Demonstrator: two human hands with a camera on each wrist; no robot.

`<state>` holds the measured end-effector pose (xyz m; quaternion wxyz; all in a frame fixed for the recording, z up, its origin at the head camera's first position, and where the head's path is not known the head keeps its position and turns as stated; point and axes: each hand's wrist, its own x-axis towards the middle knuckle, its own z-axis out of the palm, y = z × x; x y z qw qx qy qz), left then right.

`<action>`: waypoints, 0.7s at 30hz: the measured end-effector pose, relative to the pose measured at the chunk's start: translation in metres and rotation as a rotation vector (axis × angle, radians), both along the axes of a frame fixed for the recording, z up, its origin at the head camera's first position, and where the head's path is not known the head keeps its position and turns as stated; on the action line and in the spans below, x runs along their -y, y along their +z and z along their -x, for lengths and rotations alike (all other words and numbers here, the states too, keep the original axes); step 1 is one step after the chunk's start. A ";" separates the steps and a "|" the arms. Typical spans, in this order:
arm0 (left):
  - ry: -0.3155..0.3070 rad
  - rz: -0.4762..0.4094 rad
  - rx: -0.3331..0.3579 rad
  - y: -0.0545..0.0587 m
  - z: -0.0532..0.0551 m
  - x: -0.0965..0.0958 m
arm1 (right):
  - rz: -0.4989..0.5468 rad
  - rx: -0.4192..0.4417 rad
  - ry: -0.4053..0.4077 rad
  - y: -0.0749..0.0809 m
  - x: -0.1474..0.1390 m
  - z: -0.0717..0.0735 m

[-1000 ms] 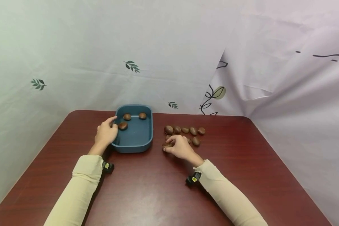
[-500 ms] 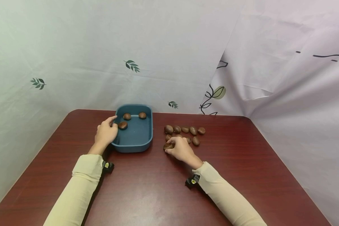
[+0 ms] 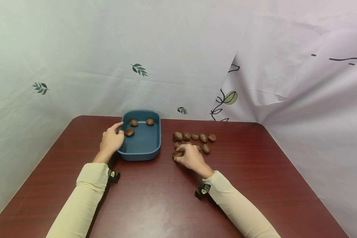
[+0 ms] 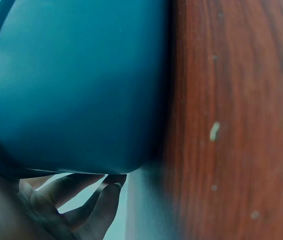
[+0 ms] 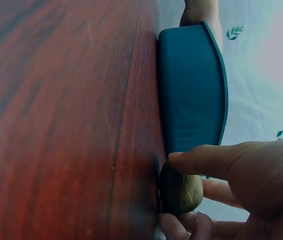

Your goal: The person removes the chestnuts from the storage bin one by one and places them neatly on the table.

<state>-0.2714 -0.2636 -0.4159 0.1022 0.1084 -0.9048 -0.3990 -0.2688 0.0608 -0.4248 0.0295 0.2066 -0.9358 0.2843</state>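
In the head view, my left hand holds the left side of a blue rectangular tray, thumb at the rim. Fingers bend against its outer wall in the left wrist view. Three chestnuts lie inside the tray, one of them a chestnut near my thumb. To the tray's right, my right hand pinches a chestnut between thumb and fingers, low at the tabletop. Its rough, pale base shows in the right wrist view. My right hand partly covers the chestnuts behind it.
Several chestnuts lie in a back row, including a chestnut, with more in a row before it, such as a chestnut. All rest on a dark red wooden table. A pale leaf-printed cloth hangs behind the table.
My right hand has shifted slightly to the right, and the chestnut at its fingertips moved a little with it. My left hand and the tray stay in place.
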 end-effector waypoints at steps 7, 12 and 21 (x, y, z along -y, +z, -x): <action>-0.003 0.000 0.005 0.001 -0.001 0.000 | -0.035 0.011 -0.049 0.000 0.000 0.000; -0.005 0.000 0.007 0.001 -0.001 0.000 | -0.064 0.011 -0.062 0.002 0.000 -0.001; -0.003 -0.007 -0.004 0.000 -0.001 0.000 | -0.043 0.010 -0.063 0.034 0.008 0.000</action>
